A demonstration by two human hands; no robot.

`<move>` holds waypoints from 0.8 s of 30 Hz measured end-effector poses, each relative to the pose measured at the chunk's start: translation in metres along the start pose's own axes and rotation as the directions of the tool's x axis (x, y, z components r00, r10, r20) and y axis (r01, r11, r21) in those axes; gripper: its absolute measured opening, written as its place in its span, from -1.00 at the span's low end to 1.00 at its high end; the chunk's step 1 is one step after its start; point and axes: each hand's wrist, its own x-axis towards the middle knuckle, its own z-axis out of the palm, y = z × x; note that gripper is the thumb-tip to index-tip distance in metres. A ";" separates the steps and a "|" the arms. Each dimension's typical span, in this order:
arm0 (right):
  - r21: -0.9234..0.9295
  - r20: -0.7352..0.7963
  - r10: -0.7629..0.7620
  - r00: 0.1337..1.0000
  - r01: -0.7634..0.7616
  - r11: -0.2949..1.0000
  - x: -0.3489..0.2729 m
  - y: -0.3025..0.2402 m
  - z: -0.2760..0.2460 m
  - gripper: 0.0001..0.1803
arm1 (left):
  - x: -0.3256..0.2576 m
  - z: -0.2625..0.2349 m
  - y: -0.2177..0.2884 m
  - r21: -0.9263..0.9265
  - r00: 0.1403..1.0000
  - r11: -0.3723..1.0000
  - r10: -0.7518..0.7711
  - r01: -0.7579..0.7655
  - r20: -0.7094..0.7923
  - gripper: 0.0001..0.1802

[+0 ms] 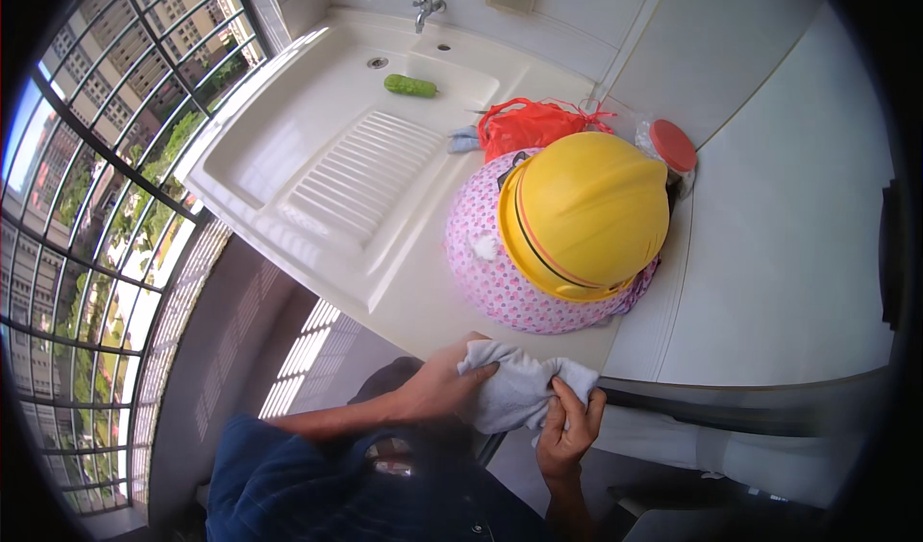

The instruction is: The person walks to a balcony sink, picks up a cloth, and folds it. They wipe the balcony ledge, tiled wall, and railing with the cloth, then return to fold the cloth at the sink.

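Between my two hands a light grey-white cloth is bunched up, just off the near edge of the counter. My left hand grips its left end, the thumb pressed on top. At the right end my right hand pinches the cloth between thumb and fingers. Beyond them on the counter rests a yellow hard hat, crown up, on a pink-and-white patterned fabric bundle. What lies under the fabric is hidden.
A white sink with a ribbed washboard fills the left, under a metal tap. In it lies a green gourd-like vegetable. Behind the hat are a red plastic bag and a red-lidded jar. A barred window stands left.
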 end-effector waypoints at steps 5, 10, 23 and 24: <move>0.167 0.097 0.056 0.994 -0.072 0.983 0.003 -0.019 0.071 -0.75 | -0.033 -0.051 0.001 0.129 0.974 0.991 0.067 -0.040 -0.218 -0.76; -0.027 0.175 -0.115 0.978 0.121 0.992 0.004 -0.038 0.128 -0.73 | -0.044 -0.105 -0.029 0.425 0.906 0.905 0.171 0.012 -0.388 -0.72; -0.076 0.332 -0.153 0.931 0.188 0.979 0.089 -0.141 0.302 -0.76 | -0.026 -0.286 -0.056 0.799 0.670 0.601 0.593 0.001 -0.447 -0.67; -0.079 0.340 -0.152 0.928 0.189 0.979 0.096 -0.148 0.319 -0.76 | -0.024 -0.303 -0.056 0.817 0.643 0.576 0.613 0.032 -0.458 -0.71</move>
